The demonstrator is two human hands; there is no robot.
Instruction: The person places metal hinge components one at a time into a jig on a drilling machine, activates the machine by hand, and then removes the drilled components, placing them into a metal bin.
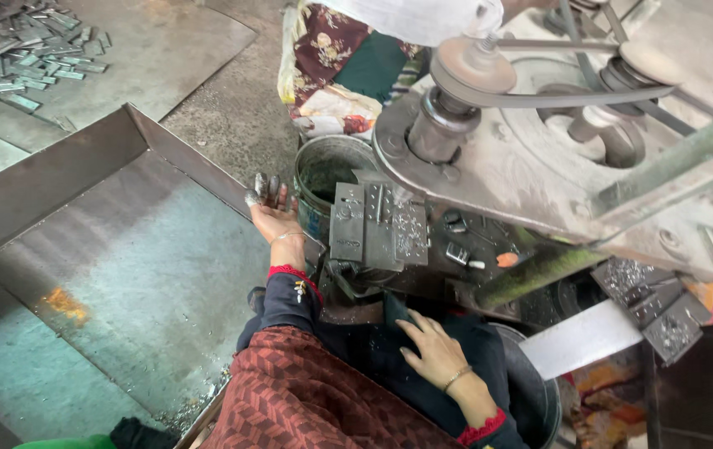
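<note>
Fingers of my left hand — grimy, silver-dusted, spread loosely open, holding nothing; they point away from me and rest against the far right edge of the large grey sheet-metal tray with raised walls.

Fingers of my right hand — relaxed, flat, palm down on the dark cloth over my lap; nothing gripped.

Grey steel die block, rectangular, bolted, speckled with bright chips — lies just right of my left fingertips, long axis running left to right. Left hand nearer; right hand sits nearer me, below the block.

Round dark metal bucket — between left hand and die block, slightly farther off; contents dark, cannot tell what.

Tray — mostly bare sheet, one rust-orange patch, fine swarf at its near right corner.

Heap of small flat grey metal strips — far left, on the floor, well apart from both hands.

Belt-driven press, pulleys and black belt — far right, above the die block.
</note>
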